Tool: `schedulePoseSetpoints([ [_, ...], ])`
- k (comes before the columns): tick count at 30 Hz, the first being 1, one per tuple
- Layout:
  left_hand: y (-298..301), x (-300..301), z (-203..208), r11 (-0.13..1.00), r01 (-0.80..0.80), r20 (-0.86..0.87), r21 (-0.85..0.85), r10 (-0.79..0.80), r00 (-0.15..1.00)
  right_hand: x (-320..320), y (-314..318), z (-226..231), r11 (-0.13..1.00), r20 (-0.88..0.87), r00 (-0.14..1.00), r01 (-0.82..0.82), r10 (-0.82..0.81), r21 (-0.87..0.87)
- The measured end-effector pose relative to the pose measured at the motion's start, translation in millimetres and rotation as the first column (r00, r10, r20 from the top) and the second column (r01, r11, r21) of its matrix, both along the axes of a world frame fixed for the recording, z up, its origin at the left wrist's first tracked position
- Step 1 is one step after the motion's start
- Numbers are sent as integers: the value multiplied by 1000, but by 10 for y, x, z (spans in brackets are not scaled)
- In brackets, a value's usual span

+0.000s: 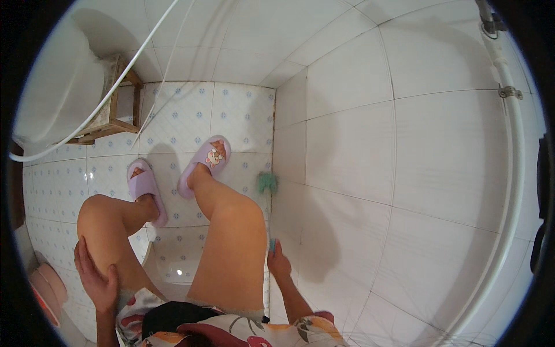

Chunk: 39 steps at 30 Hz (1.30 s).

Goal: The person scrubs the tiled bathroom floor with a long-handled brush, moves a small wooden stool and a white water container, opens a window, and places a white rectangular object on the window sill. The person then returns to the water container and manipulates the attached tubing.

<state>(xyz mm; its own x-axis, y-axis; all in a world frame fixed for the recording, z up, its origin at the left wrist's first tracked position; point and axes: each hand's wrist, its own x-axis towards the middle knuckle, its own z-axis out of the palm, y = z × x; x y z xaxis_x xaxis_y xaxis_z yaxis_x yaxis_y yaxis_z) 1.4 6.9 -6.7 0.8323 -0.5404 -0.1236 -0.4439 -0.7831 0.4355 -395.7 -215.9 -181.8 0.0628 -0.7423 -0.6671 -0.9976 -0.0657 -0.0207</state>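
My right hand [280,263] is closed around the blue-green handle end of a long-handled brush. The brush's green bristle head [267,183] lies low against the seam between floor and wall, slightly blurred; part of its shaft runs beside my right knee. On the outer side of my left thigh rests my left hand [99,283], fingers apart and holding nothing. I am squatting or sitting low, with purple slippers [205,162] on my feet. Between my thighs shows part of a pale basin-like fixture [151,263] set in the floor.
White tiled wall [347,150] rises close on my right, with a white pipe [513,150] along it. At the far left, a wooden stool [124,124] stands under a large pale tub [58,87]. A white hose [124,72] crosses there. A pink container [49,289] sits lower left.
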Motion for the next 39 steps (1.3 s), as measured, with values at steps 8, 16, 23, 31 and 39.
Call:
schedulePoseSetpoints([
  [8,-17,-70,-1,1000,16,21,-23,-16,1000,2030,-2197,-378,987,205,979,40,-7,-154],
  [16,58,-37,46,997,69,60,-32,-67,996,1978,-1345,-234,985,142,979,-156,145,70],
  [23,27,-94,124,987,160,82,-19,-158,984,544,-188,-129,972,50,972,225,-228,61],
  [31,64,-148,99,989,139,152,-45,-131,980,-639,992,-1205,891,249,951,-53,183,-452],
  [39,68,-207,137,995,104,259,10,-103,960,-529,826,-385,996,362,932,35,-2,-85],
])
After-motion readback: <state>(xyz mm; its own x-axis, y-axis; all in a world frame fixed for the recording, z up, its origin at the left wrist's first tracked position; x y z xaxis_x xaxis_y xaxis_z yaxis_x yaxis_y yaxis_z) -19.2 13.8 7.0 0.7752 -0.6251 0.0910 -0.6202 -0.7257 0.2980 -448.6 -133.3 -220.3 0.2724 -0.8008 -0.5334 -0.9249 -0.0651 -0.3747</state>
